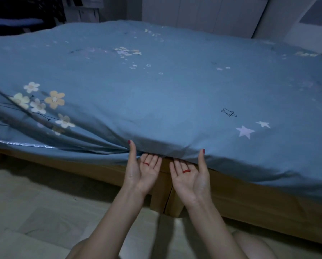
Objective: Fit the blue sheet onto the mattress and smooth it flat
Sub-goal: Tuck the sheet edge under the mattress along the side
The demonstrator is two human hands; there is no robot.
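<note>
The blue sheet (156, 90), printed with flowers and stars, covers the whole top of the mattress and hangs over its near edge. My left hand (141, 171) and my right hand (190, 174) are side by side at that edge, palms up. Their straight fingers are pushed under the sheet's hem and the mattress, so the fingertips are hidden. Both thumbs point up and rest against the sheet's side. To the left of my hands the sheet bunches into loose diagonal folds (25, 131); to the right it lies fairly smooth.
A wooden bed frame (250, 199) runs below the mattress, with a leg right under my hands. Pale floor (35, 193) lies in front. White wardrobe doors (203, 14) stand behind the bed, and dark furniture stands at the back left.
</note>
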